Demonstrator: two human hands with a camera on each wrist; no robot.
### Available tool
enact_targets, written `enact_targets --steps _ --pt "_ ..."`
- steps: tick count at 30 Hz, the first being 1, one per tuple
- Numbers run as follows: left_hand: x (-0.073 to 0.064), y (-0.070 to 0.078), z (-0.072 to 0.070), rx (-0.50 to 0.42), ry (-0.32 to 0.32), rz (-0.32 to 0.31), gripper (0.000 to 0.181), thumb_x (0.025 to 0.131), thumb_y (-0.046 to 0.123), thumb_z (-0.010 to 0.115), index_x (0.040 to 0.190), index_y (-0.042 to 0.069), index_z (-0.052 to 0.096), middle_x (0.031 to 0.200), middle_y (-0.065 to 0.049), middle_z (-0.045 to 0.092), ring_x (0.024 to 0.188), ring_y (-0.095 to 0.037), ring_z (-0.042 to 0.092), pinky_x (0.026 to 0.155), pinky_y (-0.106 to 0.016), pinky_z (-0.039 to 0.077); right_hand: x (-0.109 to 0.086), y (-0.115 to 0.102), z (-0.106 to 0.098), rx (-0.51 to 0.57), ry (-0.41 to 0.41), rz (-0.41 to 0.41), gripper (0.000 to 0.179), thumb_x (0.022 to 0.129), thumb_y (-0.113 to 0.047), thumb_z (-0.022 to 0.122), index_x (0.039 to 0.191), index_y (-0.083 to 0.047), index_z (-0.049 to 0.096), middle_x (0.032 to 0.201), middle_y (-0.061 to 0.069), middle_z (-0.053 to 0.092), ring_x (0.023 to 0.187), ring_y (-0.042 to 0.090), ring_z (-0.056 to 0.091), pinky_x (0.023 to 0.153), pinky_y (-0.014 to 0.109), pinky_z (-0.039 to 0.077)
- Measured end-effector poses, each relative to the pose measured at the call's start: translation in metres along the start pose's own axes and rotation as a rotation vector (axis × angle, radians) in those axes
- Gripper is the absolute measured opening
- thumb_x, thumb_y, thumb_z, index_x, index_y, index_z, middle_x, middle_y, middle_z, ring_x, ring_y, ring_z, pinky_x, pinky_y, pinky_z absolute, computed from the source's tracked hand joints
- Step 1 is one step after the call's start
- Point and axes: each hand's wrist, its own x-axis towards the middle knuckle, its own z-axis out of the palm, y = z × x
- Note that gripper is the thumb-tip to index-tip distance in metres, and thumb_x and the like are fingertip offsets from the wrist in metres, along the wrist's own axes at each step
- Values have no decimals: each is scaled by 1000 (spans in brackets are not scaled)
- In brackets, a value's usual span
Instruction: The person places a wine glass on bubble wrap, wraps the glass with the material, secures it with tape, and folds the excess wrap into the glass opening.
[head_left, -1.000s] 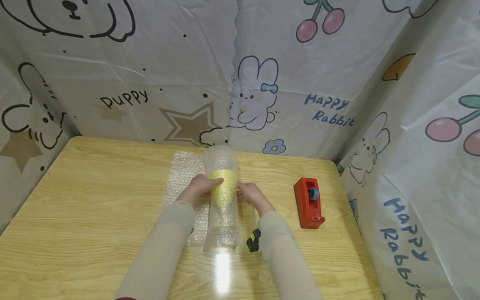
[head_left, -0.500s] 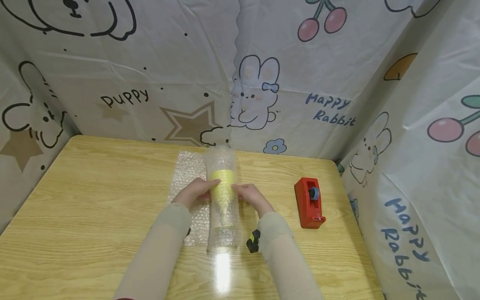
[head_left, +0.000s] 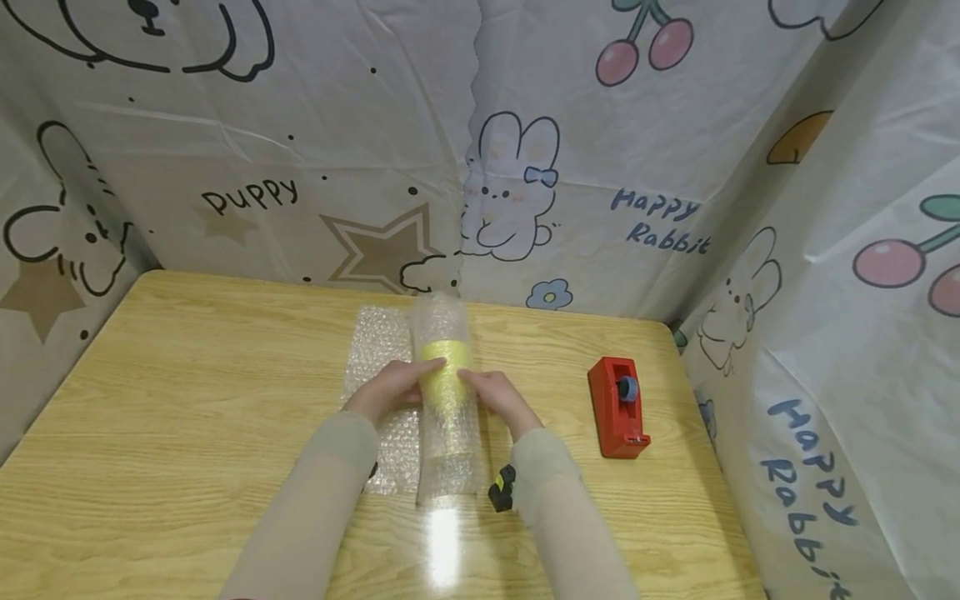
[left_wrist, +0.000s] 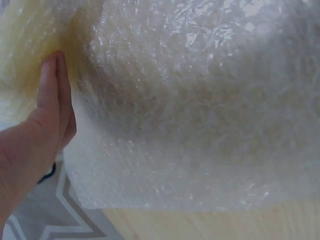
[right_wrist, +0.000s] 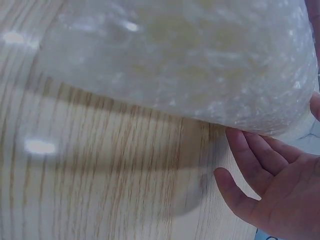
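Note:
In the head view, a bundle of clear bubble wrap [head_left: 451, 433] lies lengthwise on the table around something yellow [head_left: 444, 354]. Its contents look cylindrical, but their kind is hidden. A flat flap of bubble wrap [head_left: 378, 333] extends from its left side. My left hand [head_left: 393, 388] holds the left side, thumb on top; the left wrist view shows the fingers [left_wrist: 50, 95] lying along the wrap. From the right, my right hand [head_left: 501, 395] grips the bundle with its thumb on top. Its fingertips [right_wrist: 242, 145] reach the wrap's lower edge in the right wrist view.
A red tape dispenser [head_left: 618, 408] with a blue roll stands at the right of the wooden table [head_left: 187, 400]. Printed curtains [head_left: 337, 167] enclose the back and sides. A small black and yellow object [head_left: 502, 488] shows beside the right cuff.
My right hand has moved from the bundle's right side so that its thumb lies on top. The bundle's near end and the flap have shifted slightly right.

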Motion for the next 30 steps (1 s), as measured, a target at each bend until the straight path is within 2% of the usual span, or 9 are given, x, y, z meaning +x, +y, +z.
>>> enact_targets --steps 3,4,7,10,15,18,22,27,30 --pt "-1 2 3 26 25 12 66 86 47 61 125 -5 52 121 -16 62 101 -22 65 103 -40 43 -2 0 0 -1 -4 -11 46 88 -52 52 61 -17 41 54 -5 32 50 11 29 52 26 31" --pt "-1 3 4 28 34 16 64 86 45 62 124 -6 53 120 -17 62 100 -22 66 101 -39 45 -3 -1 -1 -5 -2 -11 46 88 -53 52 64 -15 48 58 -5 38 53 11 34 55 26 35" --pt "0 4 5 8 40 25 60 87 40 62 122 -8 53 117 -17 63 95 -21 67 98 -39 47 -5 -1 -5 -17 -1 -12 52 89 -54 50 92 -5 66 82 4 63 74 17 57 72 33 48" --pt "4 1 3 -24 36 29 55 88 35 62 121 -8 53 115 -18 64 97 -22 67 98 -38 48 -4 0 -8 -8 12 1 62 93 -52 46 122 0 59 113 15 66 103 26 62 89 41 49" --pt "2 -1 0 14 -1 47 55 92 35 57 126 -8 50 127 -19 57 117 -28 57 107 -39 39 -2 3 -11 36 19 5 56 92 -45 52 122 2 59 111 16 67 102 26 64 90 41 49" --pt "3 -2 -1 -2 -39 75 51 94 31 53 126 -8 50 125 -18 60 111 -24 61 107 -38 39 -2 4 -10 40 12 -4 55 90 -45 55 120 1 60 111 15 66 101 26 63 87 40 49" --pt "3 -3 0 20 -43 95 50 94 35 51 123 -6 54 118 -15 64 104 -20 64 107 -38 39 -4 2 -7 31 15 -9 52 92 -44 53 118 0 62 110 14 66 101 26 61 84 38 49" --pt "0 1 4 121 36 38 73 86 53 57 128 -6 49 136 -19 50 128 -32 46 114 -44 28 -5 2 -6 34 10 -2 55 92 -45 52 122 0 59 115 15 65 105 27 60 90 41 48" --pt "1 1 5 147 55 20 78 84 53 60 131 -8 45 139 -21 46 130 -35 43 113 -46 27 -5 3 -7 48 -4 10 58 91 -46 53 127 0 55 122 16 62 110 28 59 94 43 47"
